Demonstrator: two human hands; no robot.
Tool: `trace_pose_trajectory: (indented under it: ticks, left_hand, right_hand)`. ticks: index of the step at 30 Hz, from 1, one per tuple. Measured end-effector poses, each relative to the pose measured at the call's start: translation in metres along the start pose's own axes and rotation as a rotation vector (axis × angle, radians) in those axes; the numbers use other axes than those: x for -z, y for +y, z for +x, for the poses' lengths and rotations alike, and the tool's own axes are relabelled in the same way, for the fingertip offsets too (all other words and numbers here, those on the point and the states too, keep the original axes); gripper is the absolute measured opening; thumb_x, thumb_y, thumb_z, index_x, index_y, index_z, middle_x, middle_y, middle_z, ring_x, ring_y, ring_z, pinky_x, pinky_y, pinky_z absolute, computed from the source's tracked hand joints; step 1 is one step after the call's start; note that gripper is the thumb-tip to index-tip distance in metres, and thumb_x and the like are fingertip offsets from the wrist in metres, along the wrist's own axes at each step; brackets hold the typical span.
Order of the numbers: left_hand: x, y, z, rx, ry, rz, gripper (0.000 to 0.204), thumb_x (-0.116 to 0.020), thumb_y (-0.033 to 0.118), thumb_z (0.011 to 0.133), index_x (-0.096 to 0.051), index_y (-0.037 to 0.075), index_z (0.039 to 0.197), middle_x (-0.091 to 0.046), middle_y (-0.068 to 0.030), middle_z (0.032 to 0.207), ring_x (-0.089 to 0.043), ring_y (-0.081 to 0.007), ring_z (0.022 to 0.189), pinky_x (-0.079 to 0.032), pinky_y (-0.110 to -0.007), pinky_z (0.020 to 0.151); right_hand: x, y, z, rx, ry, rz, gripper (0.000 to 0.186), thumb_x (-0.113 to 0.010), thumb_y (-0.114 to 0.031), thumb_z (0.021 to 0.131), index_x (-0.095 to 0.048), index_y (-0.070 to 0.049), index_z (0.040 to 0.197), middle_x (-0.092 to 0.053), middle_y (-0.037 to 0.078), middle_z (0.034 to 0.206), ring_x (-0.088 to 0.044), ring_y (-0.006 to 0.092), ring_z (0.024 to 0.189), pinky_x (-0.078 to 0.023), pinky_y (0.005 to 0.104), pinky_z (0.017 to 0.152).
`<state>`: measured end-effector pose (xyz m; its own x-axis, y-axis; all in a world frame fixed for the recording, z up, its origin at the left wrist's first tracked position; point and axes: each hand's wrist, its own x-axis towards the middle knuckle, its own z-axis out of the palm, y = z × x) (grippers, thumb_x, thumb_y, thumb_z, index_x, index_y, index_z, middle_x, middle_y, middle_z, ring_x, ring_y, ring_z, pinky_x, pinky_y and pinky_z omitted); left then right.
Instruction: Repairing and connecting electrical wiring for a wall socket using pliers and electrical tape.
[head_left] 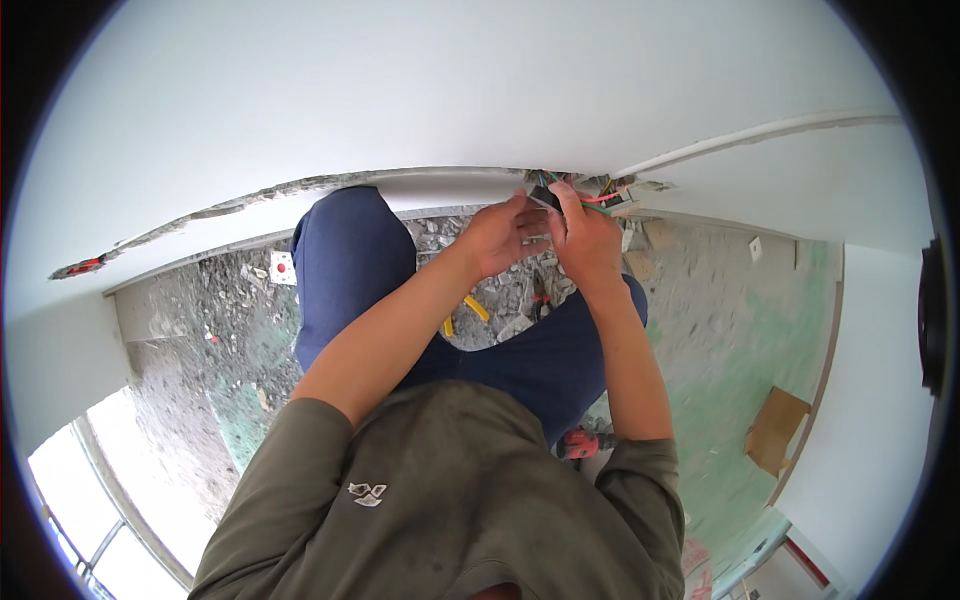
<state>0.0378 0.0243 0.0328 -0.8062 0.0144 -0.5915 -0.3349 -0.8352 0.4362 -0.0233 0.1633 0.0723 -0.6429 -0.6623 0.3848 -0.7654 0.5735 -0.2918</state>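
Observation:
Both my hands are close together at a ragged opening low in the white wall (400, 90), where several coloured wires (604, 199) come out. Between the index finger and thumb of my right hand (592, 240) is a small black piece with a pale edge (545, 197); its kind is unclear. Red and green wires lie beside those fingers. My left hand (497, 238) is just left of it, thumb near the black piece, the other fingers loosely stretched toward my right hand. Whether the left thumb touches the piece, I cannot tell.
Rubble (432, 236) covers the floor between my bent knees, with yellow-handled pliers (476, 308) and another dark hand tool (541, 298) on it. A red power tool (577, 443) lies by my right thigh. Cardboard (776, 431) rests at right; a white socket-like plate (282, 268) is left.

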Motion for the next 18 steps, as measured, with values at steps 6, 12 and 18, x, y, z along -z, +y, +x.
trace_pose_trajectory:
  ticks: [6,12,18]
  left_hand:
    - [0.026,0.000,0.027,0.172,-0.273,-0.270,0.021,-0.059,0.029,0.094,-0.059,0.008,0.101,-0.058,-0.0053,0.095,-0.055,-0.0170,0.089,-0.049,-0.037,0.077]
    - [0.016,0.007,0.039,0.213,-0.132,-0.077,0.021,-0.066,0.023,0.089,-0.059,0.005,0.097,-0.057,-0.0035,0.083,-0.053,-0.0149,0.075,-0.048,-0.031,0.069]
    - [-0.005,0.005,0.029,-0.075,0.113,0.593,0.018,-0.064,0.017,0.090,-0.064,0.000,0.091,-0.060,-0.0033,0.074,-0.055,-0.0142,0.064,-0.048,-0.030,0.060]
  right_hand:
    - [0.004,0.004,-0.005,-0.196,-0.099,0.331,0.033,-0.064,-0.008,0.085,-0.058,-0.008,0.118,-0.065,0.017,0.092,-0.066,0.0263,0.072,-0.052,0.0332,0.064]
    - [-0.007,0.021,-0.030,-0.244,-0.084,0.536,0.034,-0.062,-0.004,0.086,-0.057,-0.007,0.120,-0.064,0.017,0.101,-0.067,0.0207,0.079,-0.051,0.0321,0.069]
    - [-0.022,0.017,-0.055,-0.279,-0.123,0.287,0.026,-0.061,-0.010,0.089,-0.058,-0.003,0.114,-0.064,0.014,0.091,-0.064,0.0154,0.073,-0.050,0.0332,0.065]
